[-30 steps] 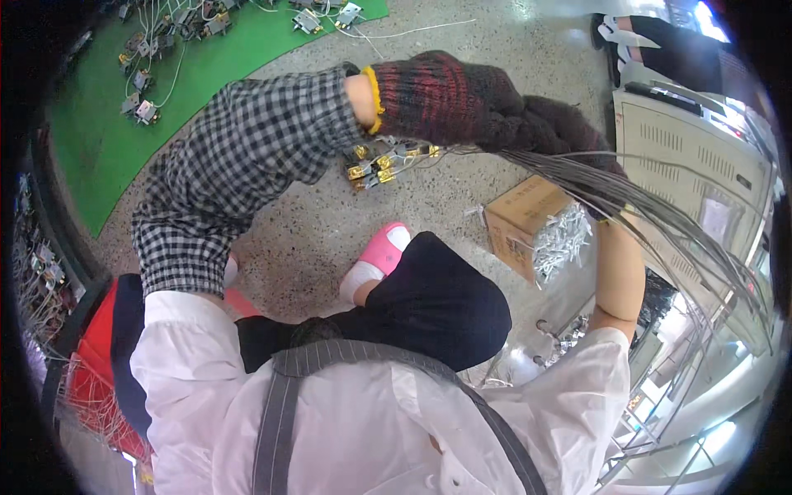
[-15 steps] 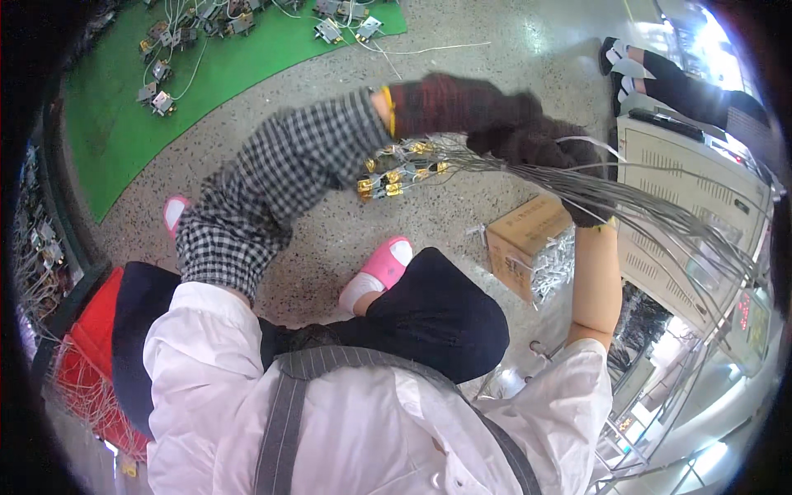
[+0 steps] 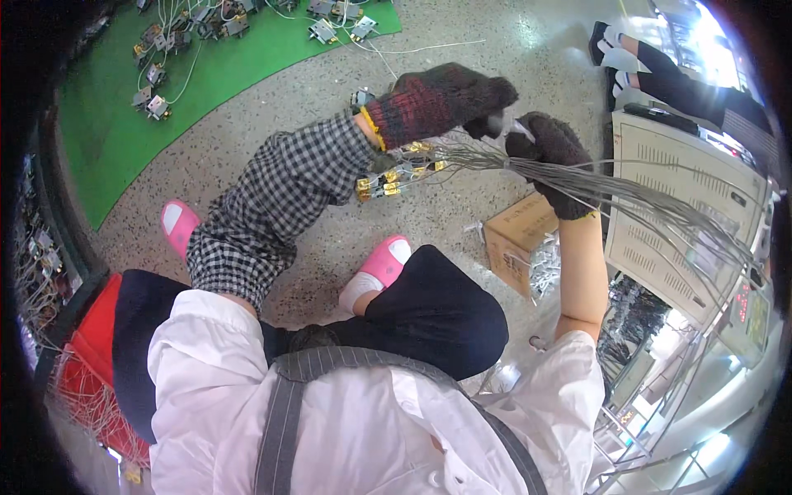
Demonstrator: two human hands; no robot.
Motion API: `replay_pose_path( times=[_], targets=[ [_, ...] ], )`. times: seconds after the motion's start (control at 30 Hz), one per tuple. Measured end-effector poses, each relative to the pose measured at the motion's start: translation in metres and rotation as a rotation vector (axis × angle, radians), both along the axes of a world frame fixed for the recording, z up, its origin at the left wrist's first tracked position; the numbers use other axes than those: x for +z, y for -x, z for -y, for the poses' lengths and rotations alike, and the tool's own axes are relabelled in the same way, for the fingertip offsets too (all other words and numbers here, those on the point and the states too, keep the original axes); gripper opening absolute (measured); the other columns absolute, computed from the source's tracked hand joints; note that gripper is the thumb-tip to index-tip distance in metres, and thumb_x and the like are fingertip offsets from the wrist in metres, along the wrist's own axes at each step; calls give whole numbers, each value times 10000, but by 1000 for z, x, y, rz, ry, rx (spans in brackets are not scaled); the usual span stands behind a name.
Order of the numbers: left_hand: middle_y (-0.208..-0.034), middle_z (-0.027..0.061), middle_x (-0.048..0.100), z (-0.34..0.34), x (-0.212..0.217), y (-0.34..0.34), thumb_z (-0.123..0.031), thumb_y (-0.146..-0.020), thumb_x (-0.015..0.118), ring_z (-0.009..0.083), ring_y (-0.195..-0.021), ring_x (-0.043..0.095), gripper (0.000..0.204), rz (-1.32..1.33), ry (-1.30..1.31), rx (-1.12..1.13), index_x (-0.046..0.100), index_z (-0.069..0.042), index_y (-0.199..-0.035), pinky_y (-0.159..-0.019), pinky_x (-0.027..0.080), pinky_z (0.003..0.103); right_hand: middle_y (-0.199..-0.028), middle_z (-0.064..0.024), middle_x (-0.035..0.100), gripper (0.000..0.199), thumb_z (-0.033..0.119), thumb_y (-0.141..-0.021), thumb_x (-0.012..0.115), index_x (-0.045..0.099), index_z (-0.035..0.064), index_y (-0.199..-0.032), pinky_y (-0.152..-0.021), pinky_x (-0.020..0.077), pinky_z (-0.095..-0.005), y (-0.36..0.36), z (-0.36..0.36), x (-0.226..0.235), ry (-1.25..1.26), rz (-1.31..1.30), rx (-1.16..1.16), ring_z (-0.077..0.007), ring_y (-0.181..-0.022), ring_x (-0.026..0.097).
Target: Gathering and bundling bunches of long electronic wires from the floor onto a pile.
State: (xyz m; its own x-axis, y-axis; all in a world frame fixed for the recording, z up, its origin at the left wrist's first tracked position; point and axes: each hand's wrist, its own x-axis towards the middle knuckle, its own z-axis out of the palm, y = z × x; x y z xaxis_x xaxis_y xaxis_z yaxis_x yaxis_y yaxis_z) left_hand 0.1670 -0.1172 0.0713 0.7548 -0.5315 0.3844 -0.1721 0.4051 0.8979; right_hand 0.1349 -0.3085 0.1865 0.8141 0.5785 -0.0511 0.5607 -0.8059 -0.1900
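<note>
A long bundle of grey wires (image 3: 627,189) stretches from the machine side on the right toward the middle, with gold-coloured connectors (image 3: 381,188) at its left end. A pale band crosses it near my right hand. My right hand (image 3: 554,153), in a dark knitted glove, is closed at the bundle, and the wires run across its palm side. A pale bit shows at its fingertips. Up and to the left, my left hand (image 3: 450,101), in a dark red and brown glove, is closed with a blurred whitish piece at its fingertips. A checked sleeve cover (image 3: 285,177) is on my left arm.
A cardboard box (image 3: 518,235) of thin pale pieces stands on the speckled floor. Beige machine cabinets (image 3: 685,194) are at the right, and another person's legs (image 3: 660,78) behind them. Wired metal parts (image 3: 235,25) lie on a green mat (image 3: 107,148); a red container (image 3: 95,330) is at left.
My left hand has come away from the wires, up and to the left of my right hand. The right hand has shifted slightly left, and the pale band on the bundle now shows.
</note>
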Motion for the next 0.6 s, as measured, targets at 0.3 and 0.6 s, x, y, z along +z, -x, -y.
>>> replay_pose_path(
  times=[0.3, 0.6],
  targets=[
    [-866, 65, 685, 23, 5, 20, -218, -849, 653, 105, -809, 620, 233, -340, -136, -85, 679, -10, -950, -785, 498, 278, -771, 12, 572, 302, 313, -902, 547, 628, 36, -990, -508, 338, -202, -15, -2, 4, -562, -639, -571, -82, -594, 461],
    [-845, 73, 688, 22, 6, 19, -309, -757, 727, 115, -769, 616, 293, -426, -97, -70, 700, -47, -885, -719, 486, 275, -793, -53, 620, 203, 239, -818, 612, 695, 61, -868, -598, 442, -261, -21, 17, 7, -602, -717, -411, -129, -642, 542]
  ],
)
